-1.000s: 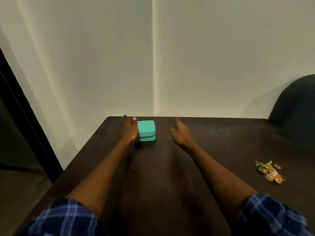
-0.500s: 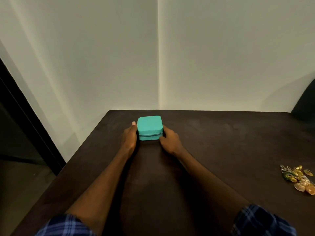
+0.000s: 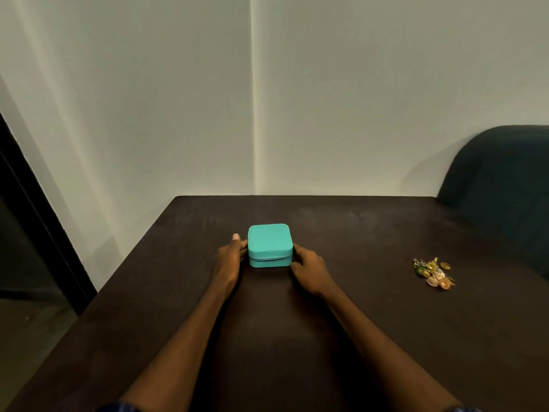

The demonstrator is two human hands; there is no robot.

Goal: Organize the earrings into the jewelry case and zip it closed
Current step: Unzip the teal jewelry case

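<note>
A small teal jewelry case (image 3: 269,244), zipped shut, sits on the dark table (image 3: 371,322) a little left of centre. My left hand (image 3: 228,260) grips its left side, the thumb lying along the case wall. My right hand (image 3: 309,272) grips its right side near the front corner, fingers curled against it. A small heap of gold and green earrings (image 3: 433,271) lies on the table far to the right, well apart from both hands.
A dark upholstered chair back (image 3: 499,188) stands at the table's far right corner. The table's left edge (image 3: 118,272) drops off beside a dark door frame (image 3: 35,221). A pale wall rises just behind the table's far edge.
My right hand came in from the open table and took the case's right side. Held between both hands, the case has slid toward me, away from the far edge.
</note>
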